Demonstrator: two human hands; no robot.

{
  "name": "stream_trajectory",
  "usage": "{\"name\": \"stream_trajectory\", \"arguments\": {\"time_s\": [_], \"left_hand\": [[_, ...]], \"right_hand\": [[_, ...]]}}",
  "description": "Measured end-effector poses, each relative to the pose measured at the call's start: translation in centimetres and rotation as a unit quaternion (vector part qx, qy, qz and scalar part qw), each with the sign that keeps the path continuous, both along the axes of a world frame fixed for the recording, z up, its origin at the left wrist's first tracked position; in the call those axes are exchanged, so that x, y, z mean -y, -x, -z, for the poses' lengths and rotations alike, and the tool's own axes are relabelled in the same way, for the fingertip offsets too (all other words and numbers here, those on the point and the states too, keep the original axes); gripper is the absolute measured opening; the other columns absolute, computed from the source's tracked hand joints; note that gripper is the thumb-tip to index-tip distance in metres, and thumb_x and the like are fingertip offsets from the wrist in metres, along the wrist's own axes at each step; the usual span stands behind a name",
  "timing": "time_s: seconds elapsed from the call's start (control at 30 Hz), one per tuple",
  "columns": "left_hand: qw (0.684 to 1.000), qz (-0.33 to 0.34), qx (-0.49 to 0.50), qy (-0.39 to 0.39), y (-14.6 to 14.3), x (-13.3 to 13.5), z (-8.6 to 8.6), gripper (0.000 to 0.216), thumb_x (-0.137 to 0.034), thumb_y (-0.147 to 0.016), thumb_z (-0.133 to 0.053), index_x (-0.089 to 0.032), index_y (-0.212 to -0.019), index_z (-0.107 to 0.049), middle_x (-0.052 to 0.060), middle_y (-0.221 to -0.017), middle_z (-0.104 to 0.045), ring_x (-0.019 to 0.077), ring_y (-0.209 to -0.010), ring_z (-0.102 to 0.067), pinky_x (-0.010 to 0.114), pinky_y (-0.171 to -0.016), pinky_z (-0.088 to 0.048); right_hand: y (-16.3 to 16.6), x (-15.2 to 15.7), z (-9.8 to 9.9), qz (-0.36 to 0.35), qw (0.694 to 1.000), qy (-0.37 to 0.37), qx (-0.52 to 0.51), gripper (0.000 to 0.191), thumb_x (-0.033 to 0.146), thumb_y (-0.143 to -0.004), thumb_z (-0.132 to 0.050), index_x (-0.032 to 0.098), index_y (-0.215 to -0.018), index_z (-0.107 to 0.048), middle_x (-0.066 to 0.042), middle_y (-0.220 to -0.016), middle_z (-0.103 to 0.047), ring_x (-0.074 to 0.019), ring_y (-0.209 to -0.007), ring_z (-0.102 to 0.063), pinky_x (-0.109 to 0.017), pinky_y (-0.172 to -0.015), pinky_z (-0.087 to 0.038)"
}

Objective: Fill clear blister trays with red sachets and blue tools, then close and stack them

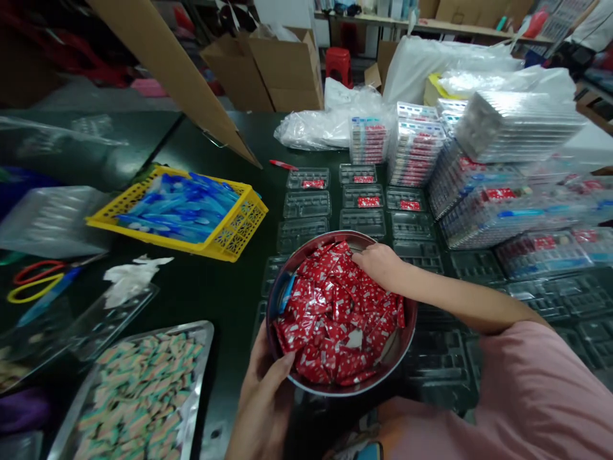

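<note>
A round metal bowl (407,348) is heaped with small shiny red packets (330,300) with white dots. My left hand (268,377) grips the bowl's rim at the lower left, thumb over the edge. At the upper right of the bowl, my right hand (380,265) reaches in over the rim with its fingers curled against the packets; what they hold is hidden. Clear plastic trays (361,222) lie in rows beyond the bowl, and a few of them hold one red packet each.
A yellow basket (237,236) of blue pens stands to the left. Below it are a metal tray (204,345) of striped pieces and scissors (38,278). Stacks of filled clear trays (479,198) rise at the right. A cardboard flap (177,70) slants over the back left.
</note>
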State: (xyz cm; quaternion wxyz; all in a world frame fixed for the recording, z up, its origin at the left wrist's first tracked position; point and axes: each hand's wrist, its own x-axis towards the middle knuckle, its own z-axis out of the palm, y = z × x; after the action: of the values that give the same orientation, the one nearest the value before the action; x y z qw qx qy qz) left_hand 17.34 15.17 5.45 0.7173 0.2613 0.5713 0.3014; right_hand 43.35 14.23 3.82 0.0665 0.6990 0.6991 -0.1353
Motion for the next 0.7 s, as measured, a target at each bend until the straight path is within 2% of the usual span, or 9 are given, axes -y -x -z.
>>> {"name": "stream_trajectory", "arguments": {"time_s": [0.07, 0.13, 0.23, 0.27, 0.33, 0.43, 0.53, 0.6, 0.7], "left_hand": [[1.000, -0.002, 0.000, 0.000, 0.5, 0.2, 0.0, 0.074, -0.020, -0.061, -0.081, -0.036, -0.130, -0.061, -0.001, -0.138, -0.060, 0.0285, -0.135, -0.046, 0.035, -0.105, -0.047], [1.000, -0.008, -0.003, -0.002, 0.9, 0.4, 0.1, 0.073, -0.020, -0.061, -0.081, -0.036, -0.130, -0.061, -0.001, -0.136, -0.062, 0.0287, -0.133, -0.049, 0.035, -0.103, -0.048], [1.000, -0.015, -0.010, -0.007, 1.5, 0.4, 0.3, 0.072, -0.021, -0.060, -0.082, -0.036, -0.128, -0.063, 0.000, -0.134, -0.063, 0.0305, -0.130, -0.052, 0.036, -0.100, -0.051], [1.000, -0.016, -0.012, -0.010, 1.7, 0.4, 0.4, 0.073, -0.021, -0.059, -0.082, -0.036, -0.127, -0.063, 0.000, -0.134, -0.063, 0.0309, -0.130, -0.052, 0.036, -0.100, -0.052], [1.000, -0.019, -0.017, -0.008, 2.0, 0.3, 0.5, 0.074, -0.020, -0.058, -0.083, -0.036, -0.128, -0.062, -0.001, -0.137, -0.061, 0.0310, -0.132, -0.050, 0.034, -0.098, -0.053], [0.999, -0.019, -0.025, 0.005, 2.2, 0.3, 0.5, 0.076, -0.020, -0.060, -0.082, -0.038, -0.131, -0.060, -0.002, -0.140, -0.059, 0.0314, -0.134, -0.048, 0.034, -0.098, -0.053], [0.999, -0.012, -0.030, 0.006, 1.9, 0.2, 0.4, 0.077, -0.020, -0.061, -0.081, -0.038, -0.133, -0.059, -0.001, -0.140, -0.059, 0.0319, -0.134, -0.048, 0.035, -0.099, -0.053], [1.000, -0.010, -0.030, 0.001, 1.7, 0.1, 0.3, 0.078, -0.019, -0.060, -0.082, -0.038, -0.132, -0.059, -0.001, -0.139, -0.060, 0.0322, -0.133, -0.049, 0.036, -0.099, -0.053], [1.000, -0.009, -0.025, -0.003, 1.4, 0.1, 0.3, 0.077, -0.019, -0.058, -0.082, -0.037, -0.129, -0.061, -0.001, -0.137, -0.061, 0.0331, -0.131, -0.051, 0.039, -0.101, -0.052]], "right_hand": [[-0.7, 0.8, -0.8, 0.011, 0.997, -0.039, -0.064, 0.017, 0.013, -0.093, -0.052, 0.016, -0.093, -0.069, -0.008, -0.080, -0.072, -0.0198, -0.081, -0.066, -0.029, -0.073, -0.045], [-2.5, 1.6, -1.8, 0.042, 0.978, -0.127, -0.162, 0.016, 0.017, -0.093, -0.054, 0.018, -0.090, -0.070, -0.005, -0.083, -0.072, -0.0174, -0.082, -0.065, -0.027, -0.076, -0.047], [-7.6, 2.3, -2.0, 0.150, 0.898, -0.312, -0.272, 0.019, 0.021, -0.093, -0.052, 0.020, -0.099, -0.070, -0.003, -0.093, -0.072, -0.0150, -0.084, -0.064, -0.028, -0.080, -0.049], [-9.8, 2.4, -1.5, 0.196, 0.867, -0.362, -0.281, 0.021, 0.021, -0.093, -0.051, 0.020, -0.103, -0.069, -0.003, -0.093, -0.071, -0.0153, -0.083, -0.063, -0.029, -0.080, -0.049], [-14.2, 2.5, 0.5, 0.275, 0.822, -0.414, -0.278, 0.025, 0.022, -0.089, -0.051, 0.020, -0.108, -0.068, -0.002, -0.086, -0.068, -0.0160, -0.077, -0.061, -0.031, -0.078, -0.050], [-18.9, 2.7, 4.9, 0.373, 0.804, -0.396, -0.239, 0.023, 0.020, -0.084, -0.052, 0.017, -0.097, -0.070, -0.002, -0.076, -0.064, -0.0174, -0.072, -0.059, -0.032, -0.077, -0.050], [-20.3, 3.1, 8.8, 0.437, 0.802, -0.357, -0.195, 0.022, 0.019, -0.082, -0.051, 0.016, -0.090, -0.070, -0.003, -0.073, -0.064, -0.0188, -0.073, -0.059, -0.034, -0.077, -0.051], [-20.1, 3.2, 10.5, 0.456, 0.811, -0.331, -0.160, 0.022, 0.017, -0.081, -0.051, 0.016, -0.091, -0.071, -0.004, -0.076, -0.065, -0.0195, -0.075, -0.059, -0.035, -0.080, -0.050], [-19.6, 3.1, 11.5, 0.446, 0.849, -0.269, -0.084, 0.019, 0.018, -0.082, -0.056, 0.017, -0.092, -0.073, -0.008, -0.086, -0.066, -0.0220, -0.083, -0.059, -0.038, -0.087, -0.047]]}}
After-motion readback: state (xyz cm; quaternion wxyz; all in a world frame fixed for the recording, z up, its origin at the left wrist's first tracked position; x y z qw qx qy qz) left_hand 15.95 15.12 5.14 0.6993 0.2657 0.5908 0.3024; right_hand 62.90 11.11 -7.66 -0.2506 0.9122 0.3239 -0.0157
